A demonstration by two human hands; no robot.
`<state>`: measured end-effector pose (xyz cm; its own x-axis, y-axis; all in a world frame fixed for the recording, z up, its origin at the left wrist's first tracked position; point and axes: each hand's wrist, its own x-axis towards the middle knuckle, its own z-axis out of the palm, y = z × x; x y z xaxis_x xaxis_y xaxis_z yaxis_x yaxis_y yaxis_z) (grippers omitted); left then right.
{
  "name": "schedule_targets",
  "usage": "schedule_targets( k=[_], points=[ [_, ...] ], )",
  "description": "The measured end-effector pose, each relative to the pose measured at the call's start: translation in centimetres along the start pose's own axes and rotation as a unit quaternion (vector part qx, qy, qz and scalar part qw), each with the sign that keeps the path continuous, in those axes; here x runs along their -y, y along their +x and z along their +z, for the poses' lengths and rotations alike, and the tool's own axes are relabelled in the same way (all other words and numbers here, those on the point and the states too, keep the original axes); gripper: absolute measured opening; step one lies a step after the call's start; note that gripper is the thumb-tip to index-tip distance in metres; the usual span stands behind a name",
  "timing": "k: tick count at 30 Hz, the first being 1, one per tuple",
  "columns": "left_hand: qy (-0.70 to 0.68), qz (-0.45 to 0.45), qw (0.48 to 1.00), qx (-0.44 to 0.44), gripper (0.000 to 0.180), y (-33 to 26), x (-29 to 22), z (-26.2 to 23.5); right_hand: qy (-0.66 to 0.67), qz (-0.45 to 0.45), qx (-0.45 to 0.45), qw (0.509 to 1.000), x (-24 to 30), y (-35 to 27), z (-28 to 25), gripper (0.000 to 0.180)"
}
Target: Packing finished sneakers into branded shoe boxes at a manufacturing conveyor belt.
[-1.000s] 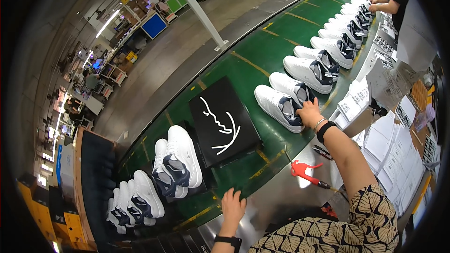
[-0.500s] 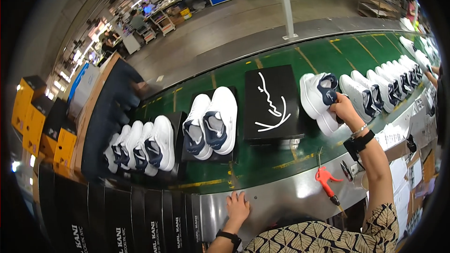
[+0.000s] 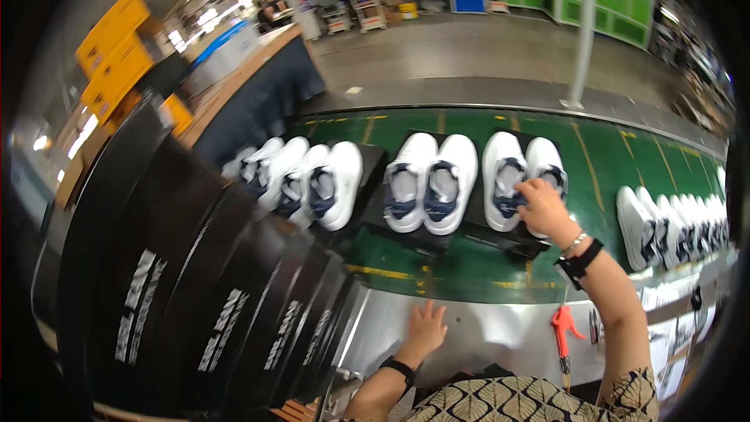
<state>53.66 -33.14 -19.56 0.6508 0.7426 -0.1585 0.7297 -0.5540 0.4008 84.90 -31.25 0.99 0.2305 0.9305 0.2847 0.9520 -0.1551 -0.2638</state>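
Handling: white shoe pair (image 3: 506, 168) with navy heels, toes toward the belt's far edge.
Pair position: upright on a black box (image 3: 512, 244), right end of the boxed row.
Right hand (image 3: 547, 207): over the heels, bent fingers touching the left shoe's navy heel; clamped or only resting, cannot tell.
Left hand (image 3: 426, 330): fingers apart, nothing held, at the edge of the steel counter (image 3: 484, 312) bordering the green belt (image 3: 469, 273).
Boxed already: this pair; middle pair (image 3: 441, 184) on its own box just left; next pair (image 3: 336, 184), box partly visible.
Left-end shoes (image 3: 266, 168): crowded toward the belt's left end; boxes beneath hidden, count unclear.
Unboxed, left over: shoe row (image 3: 637, 227) near the belt's near edge, right side, no boxes visible beneath; far ones too small to count.
Progress: judged partway; handled pair looks seated, hand not yet clear.
Stacked black boxes (image 3: 180, 281): beside the counter's left end, contents unseen.
Red air gun (image 3: 562, 332): counter's right side, untouched.
Yellow boxes (image 3: 117, 66): beyond the stack.
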Motion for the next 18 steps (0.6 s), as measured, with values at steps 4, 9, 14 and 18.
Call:
schedule_targets(
  k=[4,9,14,18],
  points=[
    [0.046,-0.003,0.999,-0.009,0.058,-0.1,0.2,1.6,0.121,-0.182,-0.050,0.975,9.3,3.4,-6.1,0.040],
    [0.035,0.014,0.999,-0.006,0.056,-1.3,0.1,0.7,0.201,-0.424,-0.188,0.863,25.6,4.7,-13.8,0.046],
    [0.020,0.060,0.998,0.012,0.057,-0.2,0.0,1.3,0.257,-0.544,-0.334,0.726,38.2,5.9,-15.8,0.035],
    [-0.096,0.087,0.991,-0.015,0.062,0.3,2.8,4.0,0.252,-0.566,-0.367,0.694,43.8,5.5,-14.7,0.039]
  ],
)
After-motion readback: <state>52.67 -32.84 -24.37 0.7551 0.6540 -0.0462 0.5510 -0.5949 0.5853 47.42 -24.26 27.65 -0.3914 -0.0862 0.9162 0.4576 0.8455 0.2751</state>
